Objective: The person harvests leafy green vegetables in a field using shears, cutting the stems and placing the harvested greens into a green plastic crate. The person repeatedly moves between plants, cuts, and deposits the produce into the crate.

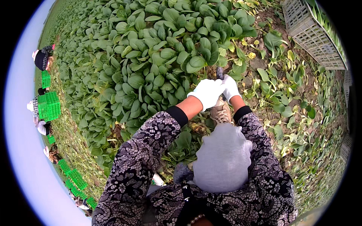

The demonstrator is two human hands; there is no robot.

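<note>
Lining the far L rim from 8 to 10 o'clock, co-workers (42, 58) appear small beside bright-green crates (49, 106), the largest block at 9 o'clock. Next, a dense stand of broad-leaved green plants (132, 79) fills the view approx. 9 to 12 o'clock, reaching just beside the hands. The L sleeve (147, 135), black w/ pale floral pattern, runs up from 7 o'clock twd. the white-gloved L hand (207, 93), near ctr. at 2 o'clock; it is narrow, bent inward & touching the R hand, but its fingertips are hidden, so its grip can't be told. A short dark obj. (220, 72), kind unclear, projects from btwn. the 2 hands twd. 12 o'clock, near the plants' edge. Below the hands, a beige laced shoe (221, 114) shows at 3 o'clock, w/ a grey-covered knee (222, 158) btwn. 4 & 5. The R hand (231, 87), also white-gloved & narrow, sits at 2 o'clock, just R of the obj.; which hand holds the latter can't be told. The R sleeve (256, 135), same pattern, lies btwn. 3 & 4 o'clock. Farther R, at 3 o'clock, loose leaves (281, 109), green & yellow, lie scattered. A pale lattice-sided crate (313, 34) w/ greenery inside stands at the 2 o'clock rim.
</note>
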